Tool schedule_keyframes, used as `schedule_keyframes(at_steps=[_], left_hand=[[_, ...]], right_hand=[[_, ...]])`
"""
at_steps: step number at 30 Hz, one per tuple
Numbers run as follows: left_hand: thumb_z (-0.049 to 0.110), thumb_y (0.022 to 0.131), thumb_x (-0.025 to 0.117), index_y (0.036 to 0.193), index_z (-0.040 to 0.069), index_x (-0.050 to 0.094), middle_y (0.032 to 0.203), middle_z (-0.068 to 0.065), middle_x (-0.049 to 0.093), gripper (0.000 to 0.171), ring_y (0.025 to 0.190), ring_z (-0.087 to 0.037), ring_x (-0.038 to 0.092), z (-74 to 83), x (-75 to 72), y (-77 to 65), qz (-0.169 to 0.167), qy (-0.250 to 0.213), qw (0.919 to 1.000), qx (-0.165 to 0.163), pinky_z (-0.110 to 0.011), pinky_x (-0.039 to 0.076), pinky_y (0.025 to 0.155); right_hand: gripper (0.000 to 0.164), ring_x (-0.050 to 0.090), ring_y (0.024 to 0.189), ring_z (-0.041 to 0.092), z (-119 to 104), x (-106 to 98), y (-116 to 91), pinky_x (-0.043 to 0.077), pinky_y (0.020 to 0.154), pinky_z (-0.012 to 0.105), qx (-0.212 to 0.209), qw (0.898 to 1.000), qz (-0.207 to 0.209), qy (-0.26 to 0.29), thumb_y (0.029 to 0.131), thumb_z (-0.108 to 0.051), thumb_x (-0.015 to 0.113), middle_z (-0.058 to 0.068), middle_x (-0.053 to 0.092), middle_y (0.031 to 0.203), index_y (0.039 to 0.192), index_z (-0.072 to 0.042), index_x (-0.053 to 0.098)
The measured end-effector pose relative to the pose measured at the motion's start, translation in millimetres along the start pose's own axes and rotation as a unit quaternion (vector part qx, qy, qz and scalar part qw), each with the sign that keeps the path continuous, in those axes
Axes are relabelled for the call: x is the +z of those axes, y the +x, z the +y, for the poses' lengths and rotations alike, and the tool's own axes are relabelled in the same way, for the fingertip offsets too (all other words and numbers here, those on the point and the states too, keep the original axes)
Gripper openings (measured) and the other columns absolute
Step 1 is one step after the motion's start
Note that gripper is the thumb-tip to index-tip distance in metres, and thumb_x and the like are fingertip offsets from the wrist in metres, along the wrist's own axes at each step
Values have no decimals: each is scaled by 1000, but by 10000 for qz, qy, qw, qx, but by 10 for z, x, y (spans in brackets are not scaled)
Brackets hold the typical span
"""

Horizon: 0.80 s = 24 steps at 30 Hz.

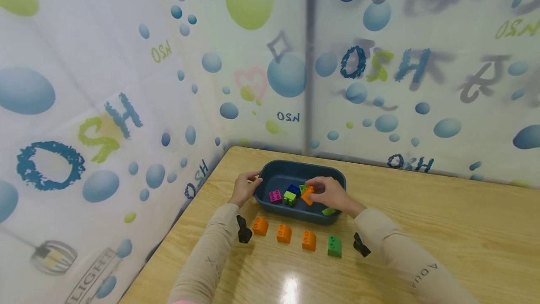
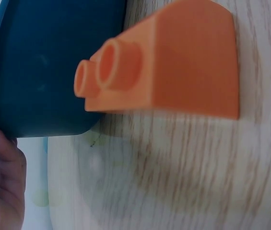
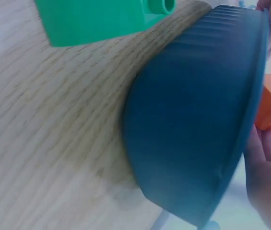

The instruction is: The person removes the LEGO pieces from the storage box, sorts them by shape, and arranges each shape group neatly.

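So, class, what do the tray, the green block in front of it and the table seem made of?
Tray: probably plastic, matte to satin, from its smooth wall.
Green block: likely smooth plastic, from its clean edges and moulded studs.
Table: wood or wood-look laminate, glossy, from its grain lines and bright reflection.

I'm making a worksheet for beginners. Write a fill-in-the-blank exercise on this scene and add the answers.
1. The held block, in the right hand, is ____.
2. Inside the tray, the block nearest the left hand is ____.
3. The row outside the tray has exactly ____ orange blocks.
4. The row's rightmost block is ____.

Missing words: orange; pink; three; green.
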<state>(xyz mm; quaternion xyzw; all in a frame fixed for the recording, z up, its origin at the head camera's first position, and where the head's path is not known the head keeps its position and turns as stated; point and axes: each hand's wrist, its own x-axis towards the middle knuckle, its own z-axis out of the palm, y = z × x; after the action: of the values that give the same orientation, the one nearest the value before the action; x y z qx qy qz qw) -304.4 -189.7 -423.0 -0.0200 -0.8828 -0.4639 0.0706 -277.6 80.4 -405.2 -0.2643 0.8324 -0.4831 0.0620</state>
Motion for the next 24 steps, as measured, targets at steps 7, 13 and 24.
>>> schedule_keyframes(at_steps=[7, 13, 24], left_hand=[[9, 85, 59, 114, 3, 60, 90, -13, 58, 30, 80, -22, 52, -12, -28, 14, 30, -47, 10000, -60, -24, 45, 54], [10, 85, 59, 114, 3, 61, 90, -12, 58, 30, 79, -21, 52, -13, -6, 16, -19, -62, 10000, 35, -24, 46, 55], [9, 84, 59, 114, 3, 61, 89, -13, 57, 30, 78, -21, 52, -39, 14, 12, 1, -55, 10000, 46, -25, 47, 53]], right_hand=[[34, 56, 92, 30, -49, -143, -173, 49, 73, 29, -293, 9994, 129, 132, 81, -7, 63, 19, 55, 105, 111, 8, 56], [35, 54, 95, 30, -35, -256, -448, 48, 76, 26, -348, 9979, 82, 540, 82, -7, 61, 22, 51, 108, 113, 9, 54], [32, 54, 90, 6, 12, -367, -904, 49, 74, 27, -901, 9937, -103, 652, 82, -3, 60, 27, 51, 106, 110, 12, 53]])
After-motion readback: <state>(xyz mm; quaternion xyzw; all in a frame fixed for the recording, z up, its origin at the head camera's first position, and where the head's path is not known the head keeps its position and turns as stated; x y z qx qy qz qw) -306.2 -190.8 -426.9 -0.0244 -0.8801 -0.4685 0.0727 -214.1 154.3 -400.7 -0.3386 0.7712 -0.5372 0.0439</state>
